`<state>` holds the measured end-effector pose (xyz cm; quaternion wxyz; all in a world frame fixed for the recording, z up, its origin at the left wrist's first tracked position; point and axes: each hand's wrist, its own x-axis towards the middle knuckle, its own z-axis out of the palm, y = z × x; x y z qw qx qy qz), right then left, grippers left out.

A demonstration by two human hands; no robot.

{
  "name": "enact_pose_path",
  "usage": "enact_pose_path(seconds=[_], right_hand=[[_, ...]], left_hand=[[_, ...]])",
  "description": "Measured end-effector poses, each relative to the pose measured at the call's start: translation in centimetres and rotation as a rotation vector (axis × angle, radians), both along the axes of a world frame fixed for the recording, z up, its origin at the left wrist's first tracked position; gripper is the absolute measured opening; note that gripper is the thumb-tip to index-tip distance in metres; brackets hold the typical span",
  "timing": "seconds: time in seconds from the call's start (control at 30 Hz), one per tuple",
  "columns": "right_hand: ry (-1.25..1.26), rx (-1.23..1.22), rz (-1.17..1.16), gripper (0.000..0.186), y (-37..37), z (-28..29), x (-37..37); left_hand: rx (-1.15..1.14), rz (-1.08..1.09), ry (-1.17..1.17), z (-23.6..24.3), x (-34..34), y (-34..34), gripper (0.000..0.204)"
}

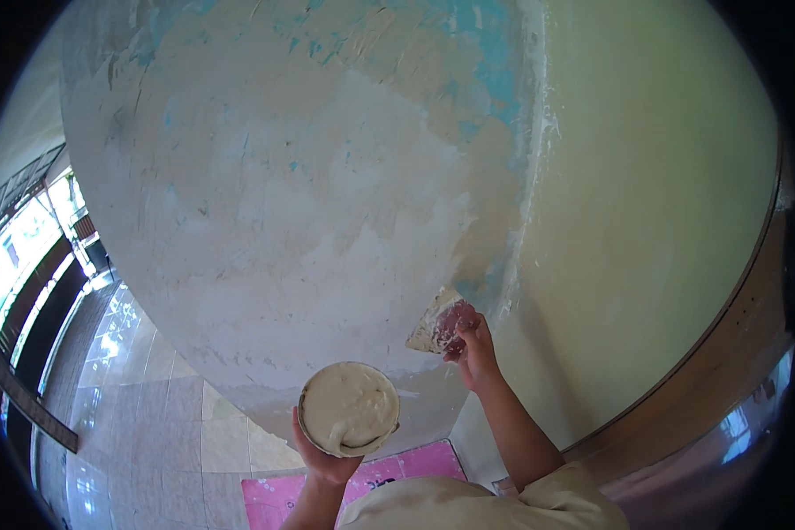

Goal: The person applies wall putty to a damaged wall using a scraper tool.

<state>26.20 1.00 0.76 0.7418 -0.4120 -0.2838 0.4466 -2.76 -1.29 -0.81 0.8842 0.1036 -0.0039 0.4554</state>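
Spreading filler over the patchy wall (327,177) looked to be the step in hand. At just past six o'clock, the worker's left hand (322,461) cradled a round tub (301,408) of beige paste (352,397); toward five o'clock, the right hand (477,358) gripped a paste-smeared triangular spreader (429,323). Whether its edge touched the wall, I couldn't tell. The next stroke, I judged, called for a flat, evenly pressed blade toward the tan patch (484,238) at three o'clock.

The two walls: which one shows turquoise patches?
The grey-and-beige wall behind the scraper: turquoise patches mark it, mostly near the top; the yellow-green wall beside it has none.
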Motion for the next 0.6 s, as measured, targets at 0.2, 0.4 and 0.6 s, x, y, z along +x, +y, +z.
enact_pose_path(seconds=[0.2,0.4,0.6], right_hand=[[-0.502,0.141,-0.258,0.033,0.4,1.9,3.5],[-0.729,0.272,-0.486,0.036,1.7,6.9,7.0],[-1.126,0.427,-0.811,0.047,3.2,19.4,8.0]], left_hand=[[0.077,0.019,0.125,-0.2,0.0,0.9,0.075],[0.085,0.02,0.159,-0.4,0.2,1.3,0.075],[0.111,0.06,0.193,-0.8,-0.3,1.6,0.075]])
